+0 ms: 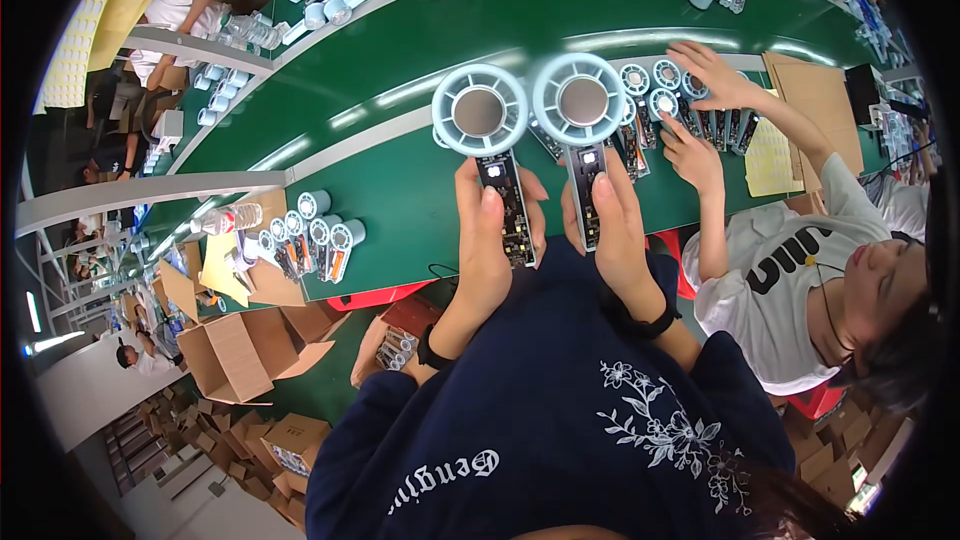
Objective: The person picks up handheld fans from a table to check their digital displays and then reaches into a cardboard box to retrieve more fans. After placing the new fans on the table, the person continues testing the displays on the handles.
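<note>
Pale-blue-headed devices (497,162) between the fingers (488,220)

The left fan (497,165) and right fan (586,155) are pointing pale blue heads (480,112) up, side by side, bare black boards (514,220) showing.

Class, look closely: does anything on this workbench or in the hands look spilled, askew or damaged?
Nothing clearly stands out. The left fan and right fan, held in the left hand and right hand, show bare circuit boards, but the fans at left on the bench look similar, so that hardly seems odd.
</note>
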A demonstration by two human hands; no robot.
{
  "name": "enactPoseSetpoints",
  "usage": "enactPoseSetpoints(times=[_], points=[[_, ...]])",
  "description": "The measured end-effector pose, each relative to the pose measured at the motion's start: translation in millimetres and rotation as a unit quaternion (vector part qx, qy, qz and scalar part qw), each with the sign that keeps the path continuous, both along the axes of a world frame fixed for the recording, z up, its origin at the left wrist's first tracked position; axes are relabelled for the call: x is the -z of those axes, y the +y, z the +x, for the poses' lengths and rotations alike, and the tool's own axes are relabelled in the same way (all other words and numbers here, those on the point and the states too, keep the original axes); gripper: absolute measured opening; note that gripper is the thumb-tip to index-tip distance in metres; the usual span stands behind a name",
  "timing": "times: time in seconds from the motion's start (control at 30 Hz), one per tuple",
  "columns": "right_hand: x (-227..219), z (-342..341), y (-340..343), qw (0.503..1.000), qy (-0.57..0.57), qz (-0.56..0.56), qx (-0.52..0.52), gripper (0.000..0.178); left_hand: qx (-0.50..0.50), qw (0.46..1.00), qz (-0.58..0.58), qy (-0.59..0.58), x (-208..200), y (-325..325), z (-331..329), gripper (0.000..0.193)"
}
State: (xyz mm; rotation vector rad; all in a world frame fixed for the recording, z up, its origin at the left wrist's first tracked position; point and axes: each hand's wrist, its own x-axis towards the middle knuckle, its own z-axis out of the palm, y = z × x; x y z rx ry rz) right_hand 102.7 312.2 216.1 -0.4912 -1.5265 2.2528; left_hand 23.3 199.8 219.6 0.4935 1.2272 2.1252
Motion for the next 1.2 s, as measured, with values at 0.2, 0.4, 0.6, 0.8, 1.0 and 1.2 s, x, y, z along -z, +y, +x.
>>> enactPoseSetpoints(times=[0.2,0.4,0.6,0.8,1.0,1.2], points=[[1,1,-2,1.000,0.019,0.007,0.017,0.039,0.011,1.000,-0.004,-0.007,-2,1,4,0.045],[2,2,-2,1.000,0.009,0.010,0.022,0.041,0.018,0.999,0.011,-0.037,2,1,4,0.048],[1,3,-1,1.000,0.008,0.007,0.022,0.042,0.020,0.999,0.011,-0.035,4,1,5,0.049],[0,3,-2,1.000,0.006,-0.013,0.026,0.042,0.051,0.997,0.041,-0.043,5,-3,6,0.050],[4,3,-8,0.999,0.010,0.006,0.035,0.040,0.037,0.999,0.023,-0.019,10,-3,6,0.051],[3,4,-4,1.000,0.020,0.003,0.020,0.042,0.023,0.999,0.033,-0.012,9,-4,5,0.047]])
